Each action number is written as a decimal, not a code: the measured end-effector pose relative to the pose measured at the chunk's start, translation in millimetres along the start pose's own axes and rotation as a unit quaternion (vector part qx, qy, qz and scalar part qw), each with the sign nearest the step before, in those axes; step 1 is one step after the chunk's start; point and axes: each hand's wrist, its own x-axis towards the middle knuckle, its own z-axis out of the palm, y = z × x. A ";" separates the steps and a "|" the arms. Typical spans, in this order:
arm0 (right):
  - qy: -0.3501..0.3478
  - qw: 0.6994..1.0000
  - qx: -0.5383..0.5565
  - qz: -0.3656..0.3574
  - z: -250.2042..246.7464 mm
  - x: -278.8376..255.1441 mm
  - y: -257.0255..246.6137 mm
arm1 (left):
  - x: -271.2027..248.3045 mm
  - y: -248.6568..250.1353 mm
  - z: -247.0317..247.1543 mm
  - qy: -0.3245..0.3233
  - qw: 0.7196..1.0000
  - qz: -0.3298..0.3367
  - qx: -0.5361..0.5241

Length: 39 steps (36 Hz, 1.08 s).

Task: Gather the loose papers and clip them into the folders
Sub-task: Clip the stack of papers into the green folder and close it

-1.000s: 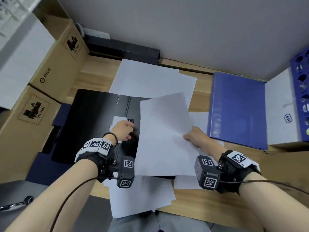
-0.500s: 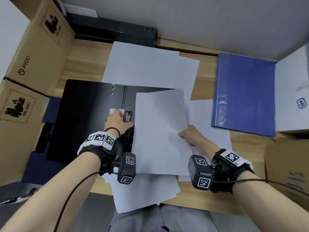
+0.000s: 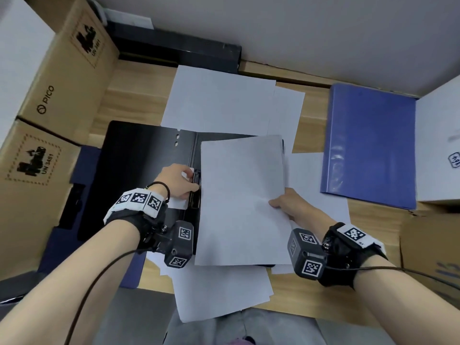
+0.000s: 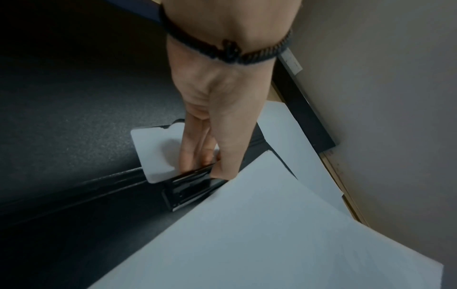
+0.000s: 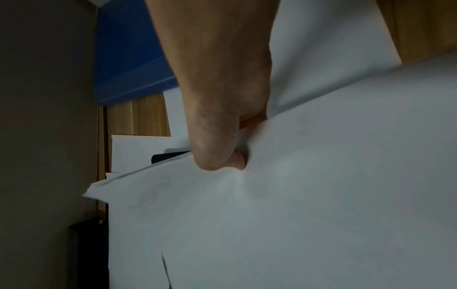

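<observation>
An open black folder [image 3: 139, 165] lies on the wooden desk, with a black metal clip [image 3: 196, 181] [image 4: 190, 187] at its spine. My left hand [image 3: 179, 183] [image 4: 210, 156] pinches the clip's lever, thumb on one side and fingers on the other, over a small white label [image 4: 155, 152]. My right hand [image 3: 286, 202] [image 5: 222, 152] pinches the right edge of a thin stack of white papers [image 3: 241, 200] [image 5: 296, 195], which lies on the folder's right half with its left edge at the clip. A shut blue folder [image 3: 371, 145] lies at the right.
Loose white sheets lie behind the black folder [image 3: 219, 98], under it at the desk's front edge [image 3: 219, 290] and right of the stack [image 3: 313, 180]. Cardboard boxes [image 3: 49, 115] wall the left side. A white box [image 3: 440, 145] stands at the right, a black bar [image 3: 179, 51] at the back.
The right hand has turned the stack from tilted to square with the folder and slid it left to the clip. The left hand has stayed on the clip.
</observation>
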 end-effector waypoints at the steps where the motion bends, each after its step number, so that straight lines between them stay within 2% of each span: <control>1: -0.004 1.000 -0.003 -0.005 0.3 -0.4 -1.2 | -0.8 -0.1 -0.7 -0.002 1.000 0.001 -0.007; 5: -0.011 1.000 -0.010 -0.020 -0.9 12.1 3.6 | -2.1 -4.8 -0.4 -0.002 0.999 0.001 -0.040; 8: -0.012 0.999 -0.014 -0.028 3.7 -0.2 -7.9 | -3.0 -5.6 1.2 0.003 0.998 0.001 -0.060; 22: 0.002 0.999 0.001 -0.036 17.0 -2.1 -15.9 | -1.3 -7.6 6.2 0.027 0.997 0.003 -0.069; 34: 0.006 0.999 -0.012 -0.045 25.4 2.6 -14.8 | 0.5 -2.6 20.7 0.103 0.995 -0.017 -0.002; 39: 0.040 0.998 0.003 -0.049 15.8 4.3 -7.1 | 1.1 -4.6 35.6 0.101 0.994 -0.036 -0.017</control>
